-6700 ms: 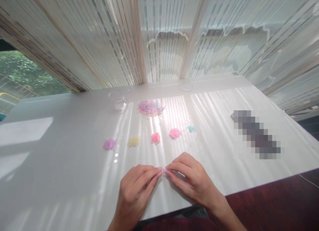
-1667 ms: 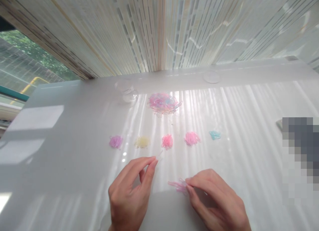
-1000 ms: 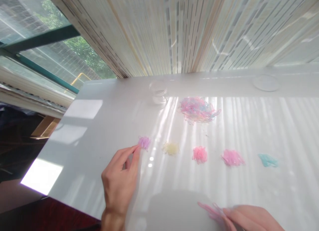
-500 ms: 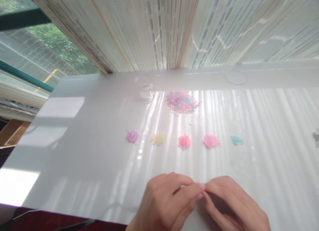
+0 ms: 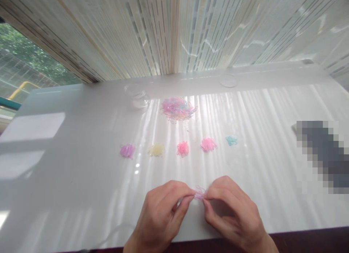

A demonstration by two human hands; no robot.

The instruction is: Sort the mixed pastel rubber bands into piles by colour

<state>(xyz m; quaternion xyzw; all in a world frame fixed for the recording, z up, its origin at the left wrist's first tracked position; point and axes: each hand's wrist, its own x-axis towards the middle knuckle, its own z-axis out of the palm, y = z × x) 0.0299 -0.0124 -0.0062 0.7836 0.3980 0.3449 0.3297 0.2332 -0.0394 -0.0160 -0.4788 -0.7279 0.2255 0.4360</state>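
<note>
Head view: left hand [image 5: 165, 210] and right hand [image 5: 233, 209] clamp their fingers on a lilac-pink strand bundle [image 5: 199, 194], on the near side of the light-pink pile [image 5: 208, 144]; a loosened pinch could scatter the bundle.

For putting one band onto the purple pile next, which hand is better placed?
Probably the left hand: it is nearer the purple pile. Both pinch at the bands, but the right hand is on the side farther from that pile.
</note>
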